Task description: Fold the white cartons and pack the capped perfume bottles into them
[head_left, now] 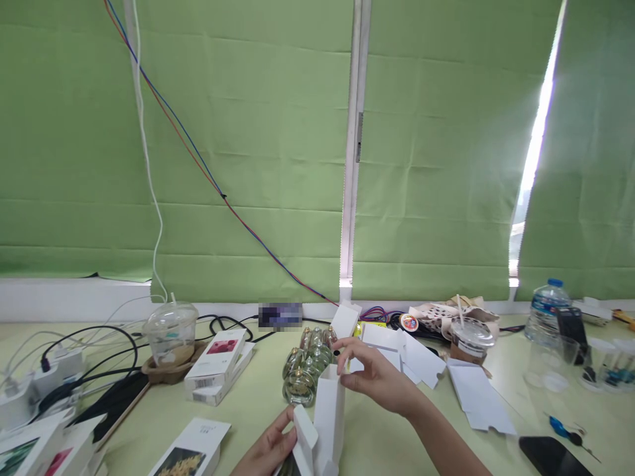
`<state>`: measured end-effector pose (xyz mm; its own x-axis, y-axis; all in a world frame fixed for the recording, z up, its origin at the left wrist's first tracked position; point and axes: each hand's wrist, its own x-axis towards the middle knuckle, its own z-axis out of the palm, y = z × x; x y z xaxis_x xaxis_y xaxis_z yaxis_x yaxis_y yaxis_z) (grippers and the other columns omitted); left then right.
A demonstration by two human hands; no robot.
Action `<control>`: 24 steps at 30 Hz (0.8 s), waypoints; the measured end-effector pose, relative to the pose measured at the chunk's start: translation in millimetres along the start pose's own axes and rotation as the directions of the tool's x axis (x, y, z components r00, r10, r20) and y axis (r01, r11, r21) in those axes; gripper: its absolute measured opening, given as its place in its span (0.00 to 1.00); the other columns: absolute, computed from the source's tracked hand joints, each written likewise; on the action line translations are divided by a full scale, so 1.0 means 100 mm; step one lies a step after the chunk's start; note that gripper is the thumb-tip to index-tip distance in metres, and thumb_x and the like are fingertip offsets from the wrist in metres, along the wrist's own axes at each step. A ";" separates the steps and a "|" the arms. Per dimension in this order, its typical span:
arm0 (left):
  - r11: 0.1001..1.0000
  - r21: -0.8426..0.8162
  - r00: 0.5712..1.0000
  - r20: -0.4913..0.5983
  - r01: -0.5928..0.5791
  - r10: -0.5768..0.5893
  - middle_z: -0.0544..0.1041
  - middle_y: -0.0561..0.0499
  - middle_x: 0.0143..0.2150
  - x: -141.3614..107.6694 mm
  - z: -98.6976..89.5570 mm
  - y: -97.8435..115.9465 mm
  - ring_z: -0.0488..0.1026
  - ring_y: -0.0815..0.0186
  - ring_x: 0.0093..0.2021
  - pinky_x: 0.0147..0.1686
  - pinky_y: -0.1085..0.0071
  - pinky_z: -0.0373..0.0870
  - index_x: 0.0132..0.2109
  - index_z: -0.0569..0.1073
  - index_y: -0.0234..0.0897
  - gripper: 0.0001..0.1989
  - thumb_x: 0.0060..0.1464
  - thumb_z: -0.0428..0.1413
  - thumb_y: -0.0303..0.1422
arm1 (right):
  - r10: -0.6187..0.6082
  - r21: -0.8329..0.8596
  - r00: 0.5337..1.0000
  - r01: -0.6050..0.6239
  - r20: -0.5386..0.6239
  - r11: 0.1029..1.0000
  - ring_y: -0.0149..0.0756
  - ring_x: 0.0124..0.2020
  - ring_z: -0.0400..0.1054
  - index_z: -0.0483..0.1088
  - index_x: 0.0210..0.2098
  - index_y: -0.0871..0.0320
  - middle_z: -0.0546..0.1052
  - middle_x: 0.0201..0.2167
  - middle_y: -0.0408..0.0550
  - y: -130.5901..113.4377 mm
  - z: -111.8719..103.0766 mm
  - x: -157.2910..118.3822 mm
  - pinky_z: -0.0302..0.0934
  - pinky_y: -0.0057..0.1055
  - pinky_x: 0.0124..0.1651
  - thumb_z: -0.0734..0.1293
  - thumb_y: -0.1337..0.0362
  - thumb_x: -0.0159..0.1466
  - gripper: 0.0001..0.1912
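Observation:
A tall white carton (329, 416) stands upright at the front centre, its top open. My left hand (272, 446) is closed at its left side, thumb and fingers on a white flap (306, 433); a dark greenish patch below is partly cut off by the frame. At the upper rim my right hand (374, 380) has its thumb and index finger bent in a pinch on the carton's edge. A small dark spot shows by those fingertips, too small to name. Just behind the carton sit several rounded glass bottles (300, 385) with gold-coloured tops. Another white flap (346, 320) rises behind my right fingers.
Printed cartons (215, 359) are stacked at left, with another carton (191, 449) nearer. Flattened white cartons (479, 396) lie at right, near a black phone (553, 456). Lidded cups (171, 334), a water bottle (550, 307), chargers (47, 377) and cables line the back and sides.

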<state>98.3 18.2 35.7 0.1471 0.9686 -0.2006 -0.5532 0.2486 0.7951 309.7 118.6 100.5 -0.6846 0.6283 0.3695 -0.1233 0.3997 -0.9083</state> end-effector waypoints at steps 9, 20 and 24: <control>0.994 0.049 0.995 0.035 -0.097 0.095 0.84 0.47 0.40 0.08 -0.04 -0.02 0.80 0.54 0.45 0.41 0.67 0.74 0.47 0.74 0.38 0.21 0.46 0.68 0.35 | 0.185 0.169 0.983 -0.179 -0.020 0.969 0.39 0.46 0.65 0.60 0.35 0.54 0.59 0.56 0.49 0.09 0.15 0.00 0.64 0.30 0.38 0.79 0.52 0.43 0.30; 0.992 0.045 0.992 0.042 -0.119 0.118 0.84 0.47 0.37 0.13 -0.10 -0.03 0.80 0.57 0.36 0.36 0.69 0.73 0.43 0.77 0.37 0.17 0.46 0.67 0.37 | 0.025 0.247 0.998 -0.012 -0.050 0.969 0.39 0.47 0.63 0.61 0.34 0.53 0.62 0.50 0.46 0.07 0.17 0.03 0.65 0.30 0.39 0.80 0.60 0.42 0.28; 0.996 0.049 0.997 0.023 -0.081 0.079 0.84 0.47 0.36 0.11 -0.08 -0.01 0.81 0.58 0.33 0.35 0.68 0.74 0.46 0.76 0.37 0.20 0.46 0.67 0.36 | -0.014 0.290 0.998 0.033 -0.067 0.957 0.38 0.46 0.63 0.62 0.35 0.53 0.61 0.51 0.47 0.04 0.18 0.04 0.63 0.30 0.41 0.81 0.60 0.40 0.30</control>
<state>94.0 28.5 28.4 0.1218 0.9849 -0.1233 -0.5223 0.1692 0.8358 293.8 110.4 94.7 -0.6333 0.6660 0.3942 -0.3484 0.2095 -0.9136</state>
